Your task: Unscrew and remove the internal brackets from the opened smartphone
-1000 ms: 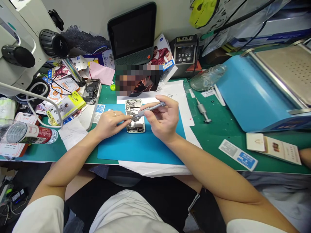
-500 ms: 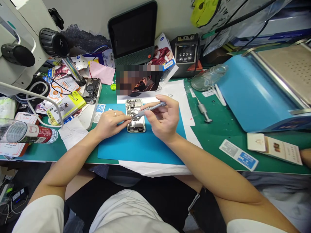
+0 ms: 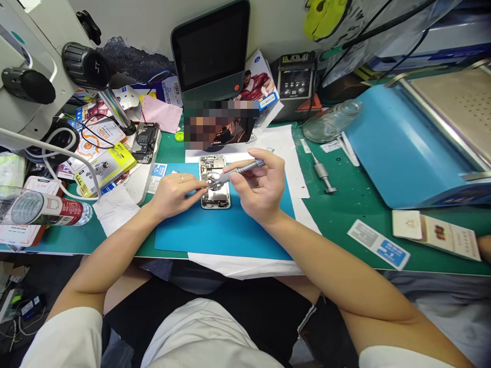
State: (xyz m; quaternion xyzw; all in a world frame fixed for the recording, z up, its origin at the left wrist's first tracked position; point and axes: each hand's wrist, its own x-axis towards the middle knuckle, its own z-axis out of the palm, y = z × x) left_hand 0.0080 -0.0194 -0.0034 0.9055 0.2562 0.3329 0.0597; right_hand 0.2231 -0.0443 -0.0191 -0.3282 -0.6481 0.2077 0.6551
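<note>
An opened phone (image 3: 217, 200) with its inner parts bare lies on a blue mat (image 3: 226, 232). My right hand (image 3: 264, 189) grips a slim grey metal hand tool (image 3: 241, 169) like a pen. The tool's tip points down and left, over the middle of the phone, close to the fingertips of my left hand (image 3: 174, 194). At the phone's left edge, my left thumb and forefinger are pinched together on something small and dark that I cannot make out. A loose, dark curved part seems to show below the tool tip, but its outline is unclear.
A second grey tool (image 3: 324, 176) and a glass jar (image 3: 332, 120) stand to the right, near a blue-covered machine (image 3: 368, 143). At left are a water bottle (image 3: 49, 207), boxes, another opened phone (image 3: 144, 143) and a microscope stand (image 3: 115, 110). A co-worker's hand shows at far right.
Almost nothing differs. The whole view has shifted very slightly, and both hands keep their places over the phone with the tool in the right one.
</note>
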